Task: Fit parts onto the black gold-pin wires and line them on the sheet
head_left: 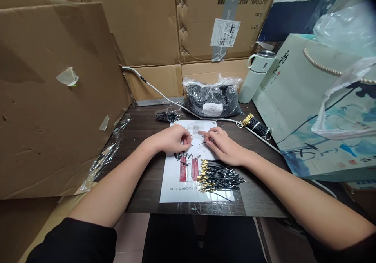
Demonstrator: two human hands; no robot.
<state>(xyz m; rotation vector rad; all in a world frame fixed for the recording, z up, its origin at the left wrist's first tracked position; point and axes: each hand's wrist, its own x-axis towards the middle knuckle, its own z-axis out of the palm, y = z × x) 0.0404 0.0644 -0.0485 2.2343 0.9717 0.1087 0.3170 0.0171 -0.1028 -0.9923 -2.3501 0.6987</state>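
since both hands meet over the upper half of the white sheet (173,179), the work in hand looks like bringing a wire end to a small part. the left hand (172,138) is curled, thumb and forefinger pressed together on a small piece (190,139), too tiny to make out. the right hand (225,147) pinches a thin black wire (202,142) between thumb and forefinger. its tip points at the left fingertips and stops just short of them, and the other fingers lie loosely on the sheet.

to do this well, i would rest both wrists on the sheet and grip the wire close to its tip so it cannot bow. i would turn the piece until its opening faces the wire squarely, then push straight, not at a slant. the loose pile of gold-tipped wires (219,175) lies on the sheet's lower right corner, touching the right wrist, so that forearm should not sweep sideways. short black bits (183,157) lie at the sheet's middle. a bag of black wires (211,96) sits beyond its top edge.
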